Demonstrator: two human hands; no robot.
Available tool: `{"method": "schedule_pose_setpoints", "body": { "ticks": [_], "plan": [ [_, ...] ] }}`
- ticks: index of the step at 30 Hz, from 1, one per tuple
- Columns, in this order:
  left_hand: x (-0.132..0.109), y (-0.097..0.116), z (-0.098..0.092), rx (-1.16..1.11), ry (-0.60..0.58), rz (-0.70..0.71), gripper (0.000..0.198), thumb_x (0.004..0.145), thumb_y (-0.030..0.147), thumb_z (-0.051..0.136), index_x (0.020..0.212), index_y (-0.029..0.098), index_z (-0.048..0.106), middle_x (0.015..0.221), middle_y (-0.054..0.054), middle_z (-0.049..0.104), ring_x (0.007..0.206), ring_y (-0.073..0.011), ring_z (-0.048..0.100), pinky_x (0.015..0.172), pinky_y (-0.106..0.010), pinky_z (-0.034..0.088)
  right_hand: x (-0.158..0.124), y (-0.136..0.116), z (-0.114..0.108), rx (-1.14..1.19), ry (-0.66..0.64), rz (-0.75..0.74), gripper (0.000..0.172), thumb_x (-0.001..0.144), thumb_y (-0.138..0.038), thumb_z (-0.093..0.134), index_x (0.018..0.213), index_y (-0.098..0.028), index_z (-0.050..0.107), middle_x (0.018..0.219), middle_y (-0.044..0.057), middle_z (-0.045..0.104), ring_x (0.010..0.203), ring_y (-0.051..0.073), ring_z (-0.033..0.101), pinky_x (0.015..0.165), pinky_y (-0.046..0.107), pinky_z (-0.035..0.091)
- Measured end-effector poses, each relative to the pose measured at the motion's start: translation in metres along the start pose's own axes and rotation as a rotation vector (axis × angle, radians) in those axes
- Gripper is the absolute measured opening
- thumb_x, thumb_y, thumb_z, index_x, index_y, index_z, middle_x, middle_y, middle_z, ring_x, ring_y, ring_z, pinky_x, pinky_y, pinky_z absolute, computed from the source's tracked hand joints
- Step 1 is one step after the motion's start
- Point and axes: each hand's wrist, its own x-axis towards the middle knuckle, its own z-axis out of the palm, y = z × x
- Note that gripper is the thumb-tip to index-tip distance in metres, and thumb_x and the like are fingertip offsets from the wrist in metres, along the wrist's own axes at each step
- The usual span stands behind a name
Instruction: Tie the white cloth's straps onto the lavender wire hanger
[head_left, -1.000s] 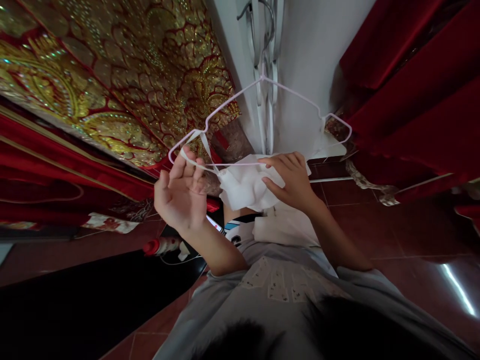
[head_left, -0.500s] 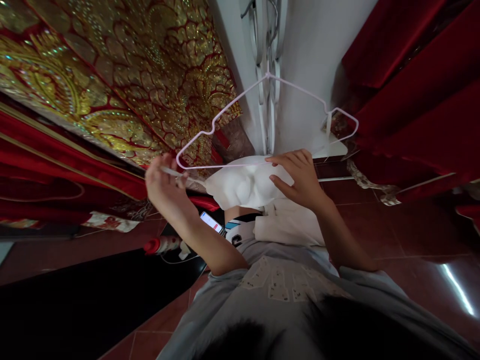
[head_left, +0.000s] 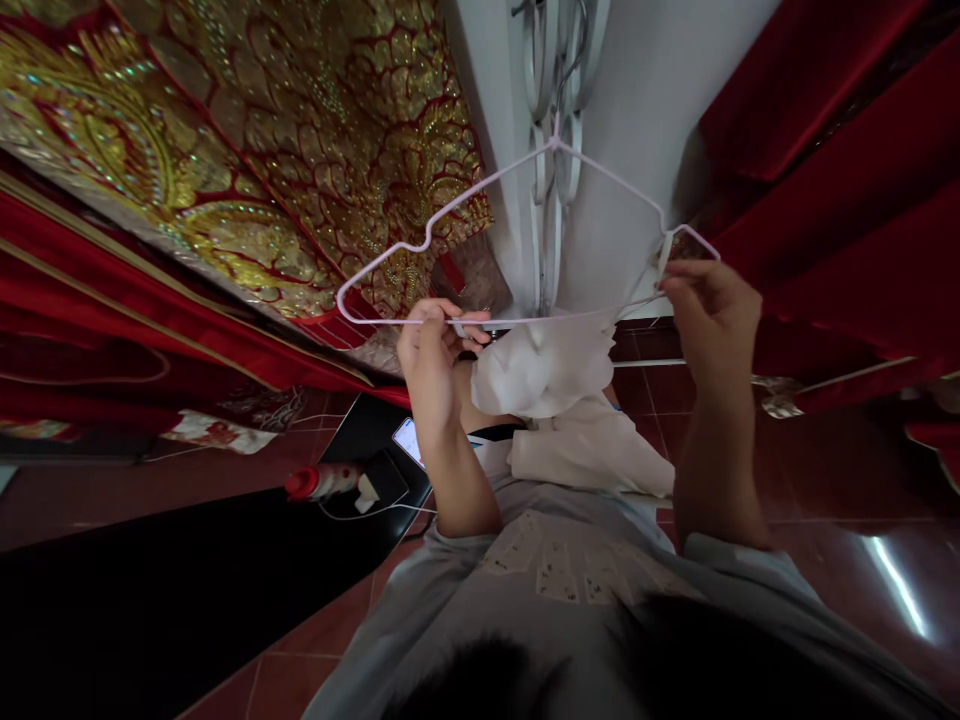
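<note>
The left hand (head_left: pixel 435 352) has its fingers clamped on the lower bar of a thin pale-pink clothes hanger (head_left: pixel 555 143). At the hanger's right end, the right hand (head_left: pixel 716 312) has its fingers pinched together on a narrow white strap (head_left: pixel 664 252). The soft white cloth garment (head_left: pixel 544 370) hangs between the hands, just on the near side of the bar. Near left, a red-capped bottle (head_left: pixel 334 480) lies on a black tabletop (head_left: pixel 217 580).

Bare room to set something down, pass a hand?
Set down: black surface below the red-capped bottle, seemingly; floor tiles right of the grey shirt. Hand: inside the pink hanger, left of the white strap. Crowded: beside the phone; white garment between left hand and right hand.
</note>
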Motion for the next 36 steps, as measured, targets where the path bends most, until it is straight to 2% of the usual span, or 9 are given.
{"method": "schedule_pose_setpoints", "body": {
  "ticks": [5,11,16,21,24,26,29,33,36],
  "plan": [
    [0.0,-0.001,0.001,-0.023,-0.015,0.036,0.032,0.097,0.048,0.073,0.085,0.022,0.061,0.075,-0.004,0.075,0.054,-0.0138,0.062,0.053,-0.025,0.05,0.002,-0.029,0.011,0.101,0.043,0.068,0.015,0.087,-0.022,0.063,0.082,-0.023,0.078,0.075,0.001,0.073,0.062,0.013,0.062,0.058,0.028,0.048],
    [0.003,0.004,0.001,-0.014,-0.008,0.111,0.028,0.093,0.048,0.076,0.085,0.025,0.062,0.066,-0.001,0.071,0.05,-0.0142,0.052,0.05,-0.027,0.044,0.012,-0.041,0.023,0.276,0.278,-0.051,0.022,0.083,-0.029,0.074,0.103,-0.025,0.083,0.096,0.005,0.083,0.049,0.007,0.043,0.047,0.029,0.037],
    [0.003,0.002,0.0,-0.022,-0.014,0.098,0.036,0.091,0.053,0.077,0.085,0.022,0.06,0.069,-0.003,0.073,0.046,-0.0119,0.045,0.046,-0.026,0.035,0.028,-0.013,0.014,0.297,0.367,-0.12,0.056,0.082,-0.034,0.08,0.135,-0.022,0.072,0.139,0.014,0.073,0.101,0.027,0.076,0.065,0.037,0.059],
    [0.004,-0.002,-0.001,-0.071,-0.037,0.068,0.035,0.092,0.05,0.079,0.084,0.022,0.061,0.068,-0.002,0.074,0.046,-0.0104,0.047,0.046,-0.022,0.037,0.036,0.044,-0.013,0.215,0.632,-0.369,0.063,0.09,-0.058,0.073,0.141,-0.022,0.064,0.149,0.013,0.062,0.152,0.034,0.051,0.107,0.05,0.058],
    [0.003,-0.003,0.0,-0.122,-0.04,0.027,0.033,0.095,0.047,0.078,0.083,0.021,0.061,0.068,-0.002,0.074,0.047,-0.0099,0.05,0.045,-0.02,0.04,0.031,0.049,-0.015,0.207,0.877,-0.557,0.041,0.1,-0.051,0.063,0.131,-0.026,0.07,0.128,0.004,0.072,0.125,0.021,0.071,0.12,0.052,0.049],
    [0.002,-0.004,0.001,-0.135,-0.035,0.0,0.032,0.096,0.044,0.078,0.083,0.02,0.061,0.07,-0.002,0.075,0.046,-0.0092,0.051,0.045,-0.019,0.041,0.023,0.031,-0.008,0.235,0.947,-0.597,0.028,0.103,-0.042,0.063,0.123,-0.027,0.076,0.106,0.0,0.078,0.089,0.015,0.077,0.11,0.051,0.058],
    [0.0,-0.006,0.002,-0.152,-0.058,0.007,0.031,0.096,0.044,0.078,0.084,0.019,0.063,0.074,-0.004,0.077,0.046,-0.0085,0.051,0.045,-0.019,0.041,0.004,-0.008,0.006,0.222,0.626,-0.455,0.019,0.092,-0.034,0.078,0.107,-0.023,0.082,0.093,0.003,0.081,0.083,0.02,0.078,0.081,0.042,0.065],
    [-0.002,-0.007,0.001,-0.142,-0.084,0.041,0.032,0.093,0.045,0.082,0.085,0.02,0.065,0.075,-0.004,0.076,0.048,-0.0084,0.052,0.047,-0.018,0.043,-0.015,-0.04,0.018,-0.019,-0.065,-0.341,0.019,0.09,-0.033,0.078,0.108,-0.028,0.081,0.105,0.004,0.084,0.093,0.023,0.079,0.084,0.042,0.065],
    [-0.002,-0.01,-0.003,-0.133,-0.063,0.041,0.03,0.09,0.044,0.085,0.087,0.02,0.067,0.08,-0.005,0.078,0.052,-0.0083,0.055,0.049,-0.018,0.045,-0.018,-0.041,0.023,-0.074,-0.193,-0.371,0.025,0.091,-0.035,0.077,0.115,-0.03,0.079,0.114,0.003,0.083,0.1,0.023,0.078,0.09,0.043,0.063]
  ]
}}
